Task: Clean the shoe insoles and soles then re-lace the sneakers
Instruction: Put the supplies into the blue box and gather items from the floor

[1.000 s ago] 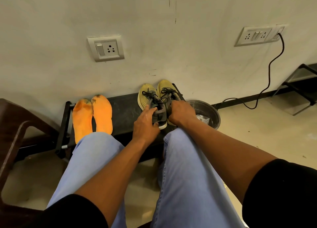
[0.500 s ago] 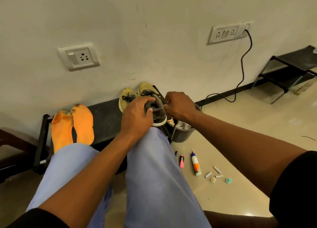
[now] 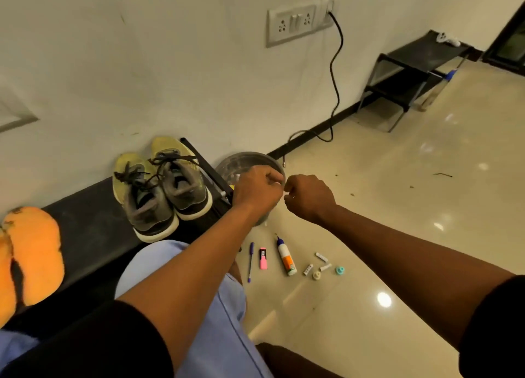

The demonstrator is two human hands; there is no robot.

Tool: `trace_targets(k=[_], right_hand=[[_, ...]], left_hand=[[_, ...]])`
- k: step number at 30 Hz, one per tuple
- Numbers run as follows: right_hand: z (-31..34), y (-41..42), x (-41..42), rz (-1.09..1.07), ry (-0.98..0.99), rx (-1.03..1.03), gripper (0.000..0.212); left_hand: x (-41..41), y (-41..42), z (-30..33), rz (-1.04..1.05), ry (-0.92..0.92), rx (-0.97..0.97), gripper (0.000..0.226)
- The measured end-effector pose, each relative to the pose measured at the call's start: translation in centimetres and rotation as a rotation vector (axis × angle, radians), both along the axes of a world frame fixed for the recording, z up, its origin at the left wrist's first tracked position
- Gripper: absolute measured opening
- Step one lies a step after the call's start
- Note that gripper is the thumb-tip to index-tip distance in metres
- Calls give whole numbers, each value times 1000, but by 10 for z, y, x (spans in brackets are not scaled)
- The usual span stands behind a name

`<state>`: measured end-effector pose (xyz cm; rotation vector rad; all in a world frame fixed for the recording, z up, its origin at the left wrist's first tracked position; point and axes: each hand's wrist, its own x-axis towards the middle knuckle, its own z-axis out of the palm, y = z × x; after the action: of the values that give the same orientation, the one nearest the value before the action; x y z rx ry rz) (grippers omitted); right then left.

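Both sneakers [image 3: 163, 188] stand side by side at the right end of the black bench [image 3: 93, 230], laces loose. The orange insoles [image 3: 31, 258] lie at its left end. The left hand [image 3: 257, 191] and right hand [image 3: 308, 197] hover over the bucket [image 3: 247, 161], fingers curled; whether they pinch anything, I cannot tell.

floor [image 3: 397, 235]: glossy, polished tile | desk [image 3: 91, 224]: matt black | sneakers [image 3: 162, 190]: knit cloth, rubbery soles | insoles [image 3: 34, 252]: soft orange foam, stained | wall [image 3: 170, 65]: matt, scuffed
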<state>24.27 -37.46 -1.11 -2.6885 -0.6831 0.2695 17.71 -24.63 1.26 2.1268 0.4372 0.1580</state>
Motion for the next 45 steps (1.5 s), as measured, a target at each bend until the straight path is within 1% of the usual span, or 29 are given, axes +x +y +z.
trace_targets(k=[4, 7, 10, 13, 15, 17, 20, 24, 29, 31, 36, 40, 43, 45], right_hand=[[-46, -29, 18, -104, 99, -91, 31], [-87, -48, 24, -177, 174, -137, 30], [-131, -58, 26, -250, 262, -158, 30], [-177, -59, 22, -305, 341, -174, 31], [-208, -54, 17, -329, 408, -184, 30], [-235, -46, 12, -338, 467, -192, 29], [-270, -34, 7, -347, 531, -199, 28], [-301, -24, 11, -395, 538, -229, 31], [-327, -15, 15, -425, 527, -269, 36], [-334, -14, 17, -427, 545, -271, 32], [-343, -7, 21, -422, 622, -254, 26], [-344, -7, 25, -469, 673, -187, 29], [-338, -9, 23, -517, 676, -61, 32], [-329, -12, 21, -521, 677, 45, 32]], left_hand=[[28, -22, -44, 52, 200, -68, 28], [33, -30, -87, 178, 338, -150, 24], [30, -28, -130, 315, 479, -242, 26], [31, -25, -169, 370, 633, -224, 31], [33, -28, -187, 401, 680, -245, 30], [35, -33, -205, 409, 696, -306, 29], [35, -36, -226, 490, 758, -318, 31], [32, -38, -241, 493, 805, -316, 31], [30, -38, -251, 514, 839, -319, 33], [32, -38, -250, 499, 858, -316, 34], [34, -36, -243, 474, 837, -286, 36], [33, -32, -245, 470, 833, -305, 29], [30, -30, -245, 461, 834, -335, 26], [29, -31, -245, 471, 827, -366, 30]])
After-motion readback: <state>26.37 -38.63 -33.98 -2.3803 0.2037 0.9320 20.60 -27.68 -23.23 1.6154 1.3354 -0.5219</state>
